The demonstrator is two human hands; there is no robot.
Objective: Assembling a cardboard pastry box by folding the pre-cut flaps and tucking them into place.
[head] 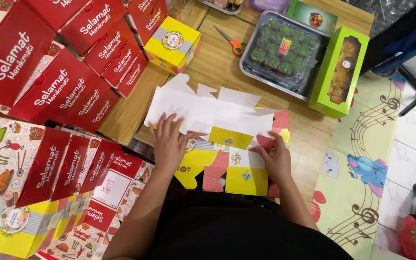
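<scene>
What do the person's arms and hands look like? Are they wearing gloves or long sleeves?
No gloves and no long sleeves. Both the left hand and the right hand are bare, and the forearms are uncovered as far as the picture shows. I can't make out any rings, watch or bracelets. The fingers look slim with short nails. The person wears dark black clothing below.

Flat unfolded yellow-and-white cardboard box blank (217,130) on wooden table (217,67), under both hands: left hand (168,144) on its left part, right hand (276,161) on right. Stacked red folded cartons (68,72) left of left hand. Orange-handled scissors (232,42) beyond hands; clear plastic tray of green cakes (282,50) beyond right hand, long green windowed box (338,72) right of it.
</scene>
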